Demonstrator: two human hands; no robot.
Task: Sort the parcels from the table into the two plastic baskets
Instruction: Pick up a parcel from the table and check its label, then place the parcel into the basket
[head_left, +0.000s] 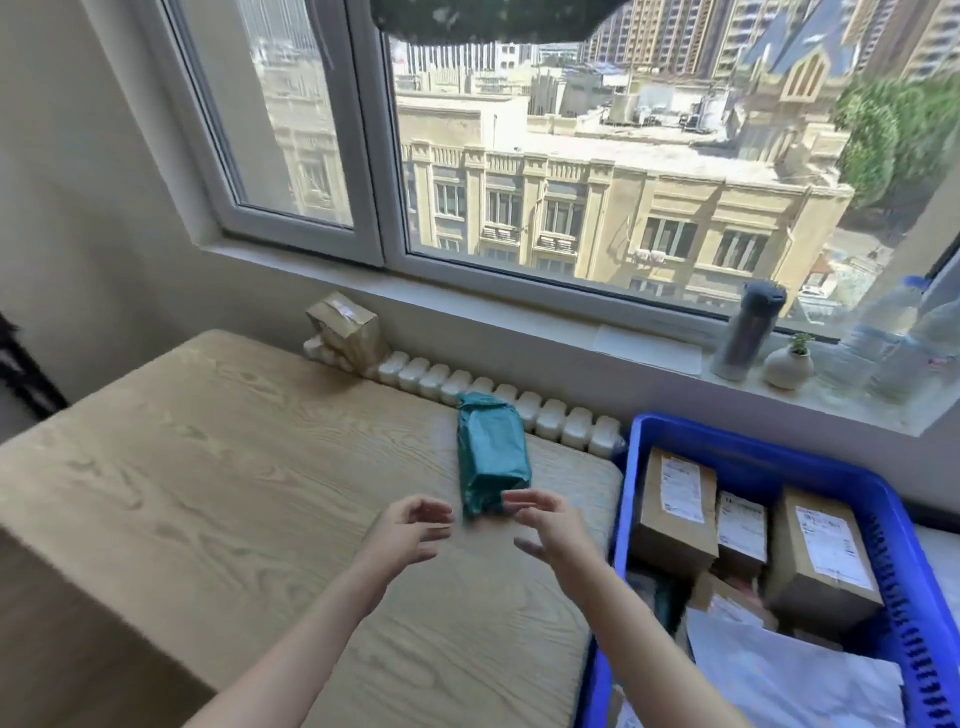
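Brown parcel (347, 327) at table's (208, 467) far edge, leaning on radiator. Left hand (402, 530) open, empty. Teal parcel (491, 457) flat near table's far right corner, just beyond both hands. Right hand (550, 525) open, empty. Blue basket (904, 571) off right edge, holding boxed parcels.

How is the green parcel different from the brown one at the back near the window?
The green parcel is wrapped in shiny teal plastic; the brown parcel is tan with clear tape. The green parcel lies flat on the table, while the brown parcel sits tilted at the table's far edge by the radiator. The left hand and right hand are open around the green parcel; the brown parcel is far from both. Neither is in a basket yet.
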